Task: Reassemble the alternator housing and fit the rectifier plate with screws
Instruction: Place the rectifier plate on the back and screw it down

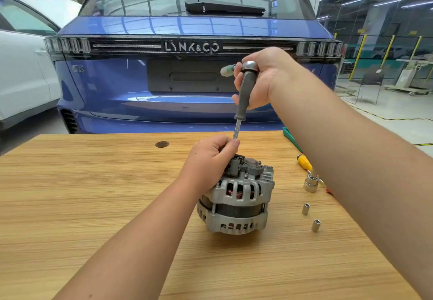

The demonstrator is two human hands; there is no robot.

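Grey rubber covers the handle of the screwdriver (246,93), and the right hand (260,79) closes its grip round the upper part of that handle, fingers curled on it just under the metal cap; a second tool with a pale green and white handle (227,69) pokes out beyond the fingertips of the same hand, though how it is held cannot be told. Straight below that grip the steel shaft slants down to the left hand (210,161), whose grip pinches the shaft between thumb and curled fingers while the hand rests on the top of the alternator (236,196). Under this lower grip the alternator stands upright on the wooden surface (93,194), its silver housing halves joined, copper windings showing through the slots, and the dark rectifier plate (243,167) on top just beside the pinching fingers. To the right of both grips, partly hidden by the right forearm, lie a yellow-handled driver (304,160) with a large socket (311,183), and nearer the camera two small sockets (305,208) (316,225) standing apart. Beyond the upper grip is a blue car (187,30).
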